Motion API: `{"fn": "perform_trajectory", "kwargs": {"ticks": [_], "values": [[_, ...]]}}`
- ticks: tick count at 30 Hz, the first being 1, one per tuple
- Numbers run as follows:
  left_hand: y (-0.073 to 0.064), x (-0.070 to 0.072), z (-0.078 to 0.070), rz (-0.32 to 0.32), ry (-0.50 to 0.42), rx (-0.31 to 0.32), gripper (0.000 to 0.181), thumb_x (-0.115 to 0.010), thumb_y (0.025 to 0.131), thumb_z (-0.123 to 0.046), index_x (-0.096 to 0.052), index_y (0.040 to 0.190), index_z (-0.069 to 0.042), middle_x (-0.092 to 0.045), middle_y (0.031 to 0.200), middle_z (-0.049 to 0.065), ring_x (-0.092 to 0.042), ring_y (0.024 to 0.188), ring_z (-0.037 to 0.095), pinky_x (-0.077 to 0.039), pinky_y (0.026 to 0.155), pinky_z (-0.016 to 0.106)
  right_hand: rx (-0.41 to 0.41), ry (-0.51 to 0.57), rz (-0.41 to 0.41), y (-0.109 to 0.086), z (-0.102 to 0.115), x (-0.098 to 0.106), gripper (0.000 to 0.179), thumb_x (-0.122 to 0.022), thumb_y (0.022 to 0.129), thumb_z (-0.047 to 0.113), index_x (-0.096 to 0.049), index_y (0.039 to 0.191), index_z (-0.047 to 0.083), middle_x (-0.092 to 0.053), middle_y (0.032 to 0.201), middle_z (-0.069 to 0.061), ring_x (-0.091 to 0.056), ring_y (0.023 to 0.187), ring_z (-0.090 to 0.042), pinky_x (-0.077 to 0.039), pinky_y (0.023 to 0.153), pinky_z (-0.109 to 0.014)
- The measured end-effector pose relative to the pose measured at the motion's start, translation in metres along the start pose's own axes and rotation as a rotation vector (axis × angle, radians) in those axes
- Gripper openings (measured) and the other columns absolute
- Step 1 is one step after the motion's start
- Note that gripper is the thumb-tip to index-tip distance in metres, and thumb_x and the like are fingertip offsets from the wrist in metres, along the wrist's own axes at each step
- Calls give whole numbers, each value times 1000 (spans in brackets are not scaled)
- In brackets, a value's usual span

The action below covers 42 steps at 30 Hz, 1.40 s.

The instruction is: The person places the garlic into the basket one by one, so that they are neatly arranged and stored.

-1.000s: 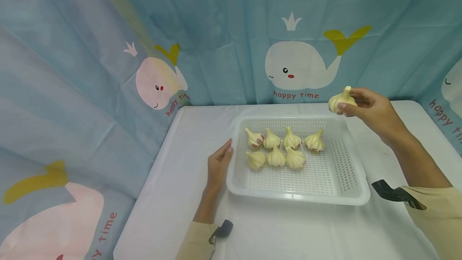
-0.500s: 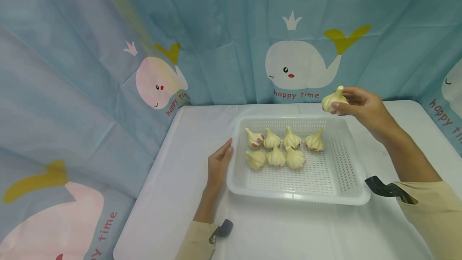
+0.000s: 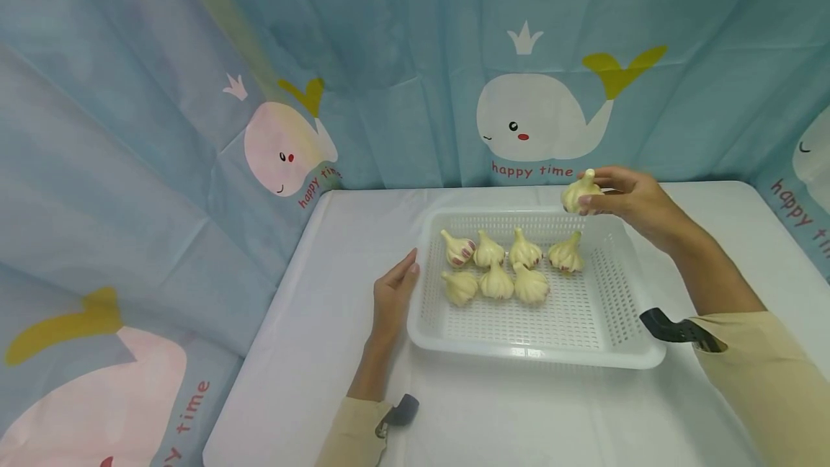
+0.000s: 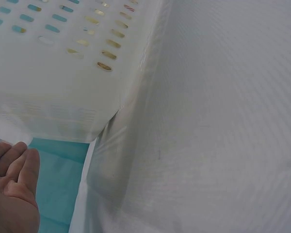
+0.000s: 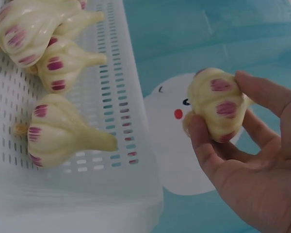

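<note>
A garlic bulb point(image 3: 578, 194) is pinched between the thumb and fingers of my right hand point(image 3: 642, 206), over the back right edge of a white perforated basket point(image 3: 532, 354). In the right wrist view, that same bulb point(image 5: 217, 99) shows purple patches. Several more bulbs lie in the basket in two rows, with one bulb point(image 3: 566, 254) at the right of the back row. My left hand point(image 3: 392, 301) is at the basket's left side, fingers fairly straight, next to the rim. In the left wrist view its fingertips lie close to the basket wall point(image 4: 43, 77); contact is unclear.
The basket stands on a white-covered table point(image 3: 311, 352). A blue curtain point(image 3: 402, 92) with whale prints hangs behind the table and along its left side. Inside the basket, bare perforated floor point(image 3: 570, 330) shows at the front and right.
My right hand has moved left and slightly down with the garlic bulb, from beyond the basket's back right corner to over its back edge. The left hand and basket have stayed put.
</note>
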<state>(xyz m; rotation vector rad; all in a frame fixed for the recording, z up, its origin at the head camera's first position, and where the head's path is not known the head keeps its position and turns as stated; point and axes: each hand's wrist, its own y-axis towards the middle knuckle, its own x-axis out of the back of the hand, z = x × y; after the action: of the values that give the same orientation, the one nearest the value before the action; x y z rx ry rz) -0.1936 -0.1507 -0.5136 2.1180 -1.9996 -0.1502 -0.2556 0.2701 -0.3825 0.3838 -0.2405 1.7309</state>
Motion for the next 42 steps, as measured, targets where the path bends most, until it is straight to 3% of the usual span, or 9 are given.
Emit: {"fn": "perform_trajectory", "kwargs": {"ticks": [7,18,27,35,42], "values": [[1,0,1,8,-12,1,43,-62,109,-27,-62,146,-6,-60,153,4,-56,143,21,-54,110,27,-60,11,97,7,-4,-3,49,-76,101,23,-57,143,7,-62,125,2,-66,105,-14,-55,91,-17],[1,-1,0,14,-7,-10,43,-62,110,-29,-62,146,-5,-60,153,5,-56,143,20,-53,110,28,-81,7,236,12,-11,-7,46,-73,102,25,-57,139,5,-59,133,-9,-69,106,-16,-59,92,-26],[1,0,1,25,-21,-29,44,-62,109,-28,-62,146,-4,-60,153,7,-56,143,23,-55,108,29,-115,-94,329,16,-13,-10,45,-76,99,29,-62,136,8,-64,131,-12,-68,106,-24,-60,98,-48],[1,0,3,12,5,-28,44,-62,109,-29,-62,146,-4,-61,152,5,-56,143,20,-54,109,27,-100,-129,388,18,-17,-11,44,-74,98,25,-62,136,8,-68,123,-9,-66,104,-23,-58,96,-44],[1,0,3,13,-16,-14,45,-63,109,-32,-63,146,-6,-62,151,3,-58,141,18,-55,108,27,-142,-118,461,18,-16,-11,43,-76,93,22,-65,132,6,-70,121,-9,-65,108,-23,-55,97,-39]]}}
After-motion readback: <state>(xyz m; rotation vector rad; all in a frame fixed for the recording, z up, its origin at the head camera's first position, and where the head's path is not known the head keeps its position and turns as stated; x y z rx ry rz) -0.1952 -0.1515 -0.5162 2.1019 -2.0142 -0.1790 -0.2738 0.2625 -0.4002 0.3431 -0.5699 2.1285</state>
